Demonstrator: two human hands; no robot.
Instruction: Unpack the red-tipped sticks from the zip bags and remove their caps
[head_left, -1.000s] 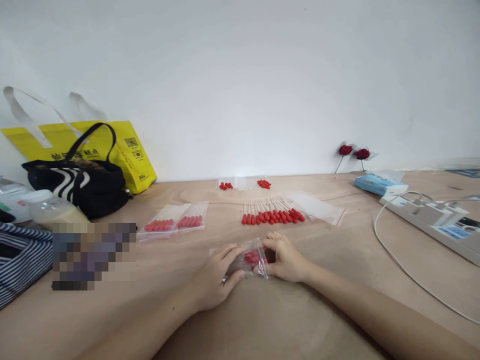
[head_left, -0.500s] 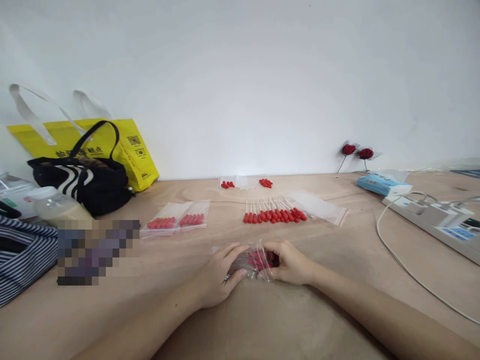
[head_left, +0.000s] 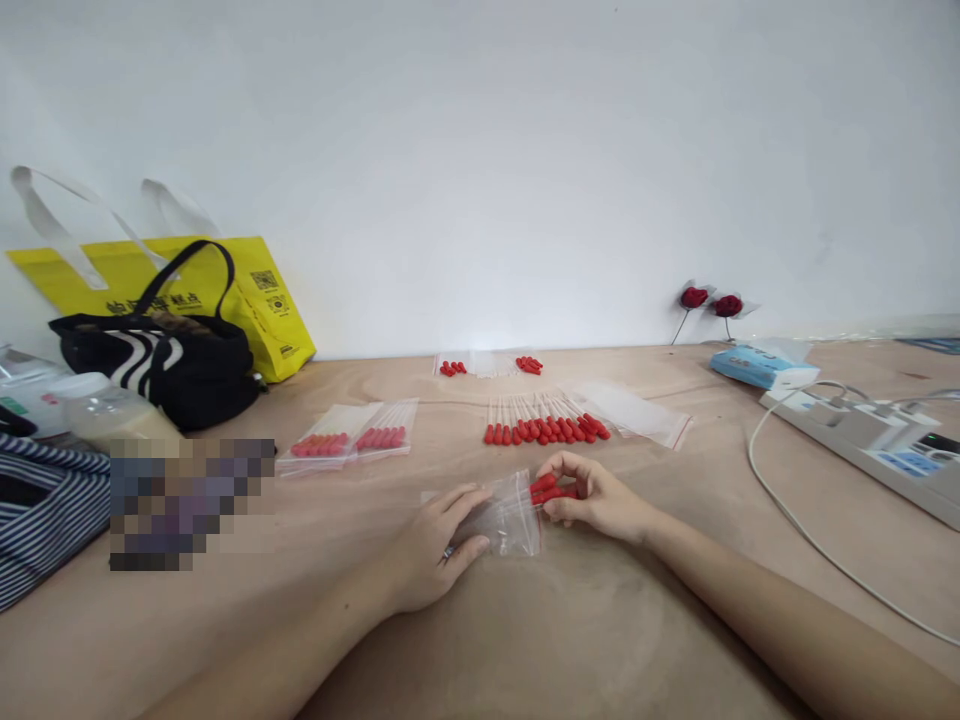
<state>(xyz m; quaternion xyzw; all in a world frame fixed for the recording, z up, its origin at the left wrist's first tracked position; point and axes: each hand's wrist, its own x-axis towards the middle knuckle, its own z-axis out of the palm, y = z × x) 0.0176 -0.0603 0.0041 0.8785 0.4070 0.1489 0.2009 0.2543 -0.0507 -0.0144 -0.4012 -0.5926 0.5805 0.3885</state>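
Observation:
My left hand (head_left: 433, 545) lies on a small clear zip bag (head_left: 504, 520), fingers pressing it to the wooden table (head_left: 570, 640). Its mouth faces right. My right hand (head_left: 596, 495) pinches a few red-bulbed droppers (head_left: 551, 490) at the bag's open mouth, their red bulbs outside the bag. Just beyond, a row of loose red-bulbed droppers (head_left: 546, 428) lies on the table. Two filled bags of droppers (head_left: 351, 438) sit to the left.
A black-and-white handbag (head_left: 161, 365) and yellow tote (head_left: 217, 290) stand at the back left, striped cloth (head_left: 41, 515) at the left edge. Empty clear bags (head_left: 637, 412), a power strip (head_left: 881, 440) with a white cable (head_left: 795, 520) and a blue pack (head_left: 757, 365) lie right.
My right hand has moved right and back from the bag, and the red bulbs that were inside the bag are now at its mouth. The left hand stays on the bag.

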